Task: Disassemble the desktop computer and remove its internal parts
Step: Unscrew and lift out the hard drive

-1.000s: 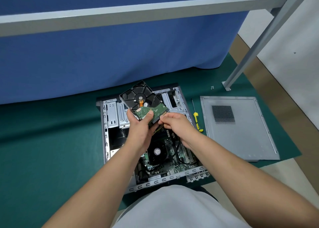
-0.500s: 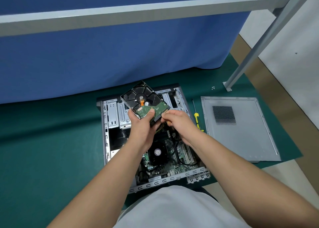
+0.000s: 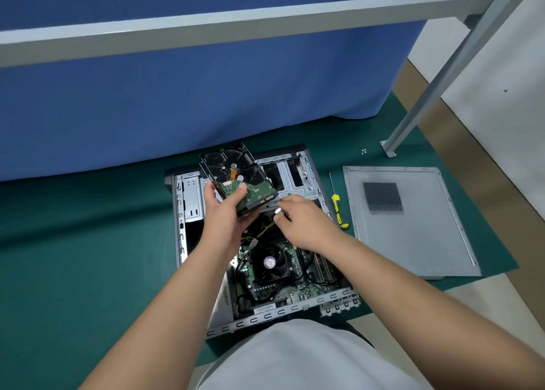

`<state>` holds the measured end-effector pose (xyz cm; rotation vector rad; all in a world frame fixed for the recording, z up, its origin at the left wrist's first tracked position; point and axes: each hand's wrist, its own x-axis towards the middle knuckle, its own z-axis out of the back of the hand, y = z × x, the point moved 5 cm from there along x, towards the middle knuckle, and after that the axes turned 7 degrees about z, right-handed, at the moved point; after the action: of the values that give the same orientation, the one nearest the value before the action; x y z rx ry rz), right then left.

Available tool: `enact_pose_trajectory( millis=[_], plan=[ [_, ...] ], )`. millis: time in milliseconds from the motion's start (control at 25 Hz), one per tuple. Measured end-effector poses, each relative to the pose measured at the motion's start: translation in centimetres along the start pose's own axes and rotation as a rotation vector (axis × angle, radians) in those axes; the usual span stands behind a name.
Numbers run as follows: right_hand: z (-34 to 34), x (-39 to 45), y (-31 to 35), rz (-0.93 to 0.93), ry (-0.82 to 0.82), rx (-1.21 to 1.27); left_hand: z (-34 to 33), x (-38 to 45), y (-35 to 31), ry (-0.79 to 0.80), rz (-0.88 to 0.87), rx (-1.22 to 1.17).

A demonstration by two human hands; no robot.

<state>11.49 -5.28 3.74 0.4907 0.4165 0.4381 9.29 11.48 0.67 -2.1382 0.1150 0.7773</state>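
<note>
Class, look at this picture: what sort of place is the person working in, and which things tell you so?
Probably a staged repair or training workspace: an opened desktop computer case lies on a green mat, beneath a grey metal frame hung with a blue cloth.

Hard drive (image 3: 236, 180) held above open case (image 3: 312, 183); screwdriver (image 3: 336, 206) btwn case & side panel (image 3: 413, 236) at right.

Workshop: green mat (image 3: 73, 257), metal frame (image 3: 236, 26)
</note>
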Motion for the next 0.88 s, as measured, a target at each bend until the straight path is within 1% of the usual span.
enact_pose_trajectory(
  millis=[40,120,280,360,440,480,520,560,600,680,720,760,800,840,880],
  plan=[
    [0.5,-0.1,0.2,0.014,-0.04,-0.08,0.3,-0.1,0.0,-0.017,0.005,0.015],
    [1.4,-0.1,1.1,0.084,-0.134,-0.147,0.7,-0.3,0.0,-0.046,0.013,0.045],
    [1.2,0.4,3.9,0.355,-0.173,-0.277,-0.1,-1.2,-0.2,-0.02,-0.007,0.146],
    [1.3,0.5,4.3,0.387,-0.27,-0.305,-0.8,-1.8,-0.4,0.04,-0.023,0.164],
    [2.0,0.5,3.8,0.324,-0.424,-0.217,-1.3,-2.1,-0.6,0.116,-0.027,0.198],
    [2.4,0.4,3.3,0.255,-0.482,-0.11,-1.3,-2.1,-0.7,0.126,-0.03,0.213],
    [2.5,0.4,2.7,0.17,-0.507,0.042,-1.0,-2.0,-0.8,0.102,-0.033,0.215],
    [2.4,0.4,1.7,0.079,-0.511,0.263,-0.7,-1.7,-0.9,0.065,-0.024,0.192],
    [2.1,0.5,0.7,-0.009,-0.493,0.563,-0.5,-1.3,-0.9,0.05,0.004,0.149],
    [0.7,0.2,-0.2,-0.148,-0.38,1.234,-0.9,-0.8,-0.9,0.094,0.072,0.074],
    [0.2,-0.1,-0.6,-0.194,-0.311,1.472,-1.3,-0.6,-1.0,0.11,0.091,0.06],
    [0.0,-0.4,-0.9,-0.223,-0.258,1.615,-1.8,-0.3,-1.1,0.103,0.104,0.055],
    [-0.1,-0.7,-1.2,-0.243,-0.222,1.661,-2.1,0.0,-1.1,0.082,0.118,0.043],
    [0.0,-0.9,-1.6,-0.247,-0.218,1.616,-2.4,0.3,-1.0,0.058,0.134,0.019],
    [0.4,-1.0,-2.2,-0.246,-0.247,1.46,-2.7,0.6,-0.8,0.043,0.148,-0.016]
  ],
)
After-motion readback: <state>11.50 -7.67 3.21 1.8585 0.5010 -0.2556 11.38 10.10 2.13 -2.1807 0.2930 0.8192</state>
